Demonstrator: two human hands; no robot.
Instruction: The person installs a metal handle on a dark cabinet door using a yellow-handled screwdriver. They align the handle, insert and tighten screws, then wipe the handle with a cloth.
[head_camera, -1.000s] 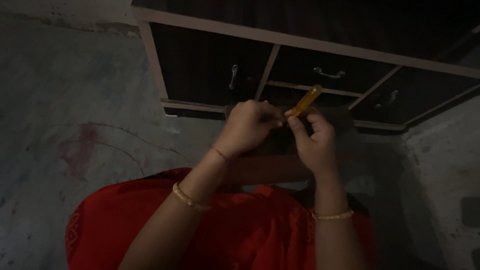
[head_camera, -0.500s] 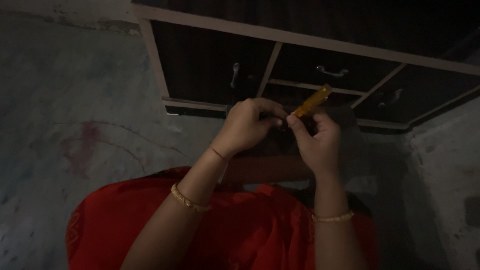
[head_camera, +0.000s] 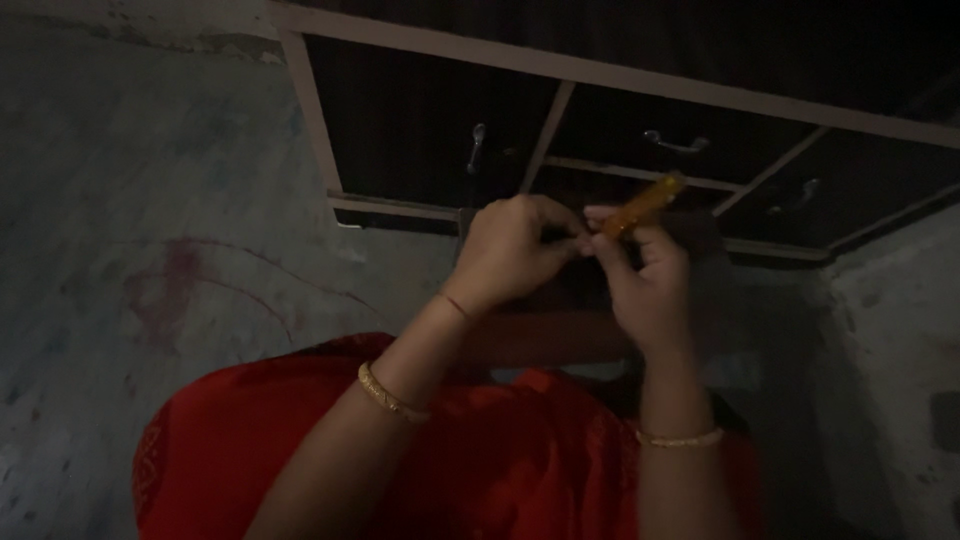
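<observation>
Nearest the camera, red fabric is filling the lower centre of the frame. 2 forearms are rising out of it toward the middle of the frame. A gold bangle is sitting on the forearm at lower centre-left, and a thinner gold bangle is sitting on the forearm at lower centre-right. A thin red thread is circling the wrist just above the first bangle.

At the centre of the frame, the left hand is curling closed, with its fingertips pinching toward the lower end of a small orange stick-shaped object. What lies between those fingertips is too small and dark to tell. The right hand is closing around the same object, with thumb and fingers gripping its lower part. The object is tilting up and to the right, and its upper end is projecting clear of the fingers. The 2 hands are touching at the fingertips.

Behind the hands, a dark cabinet with a pale frame is spanning the upper half of the frame. 3 metal handles are showing on its fronts: 1 at upper centre, 1 right of centre, and 1 further right.

A grey floor with a reddish stain is occupying the left side of the frame.
</observation>
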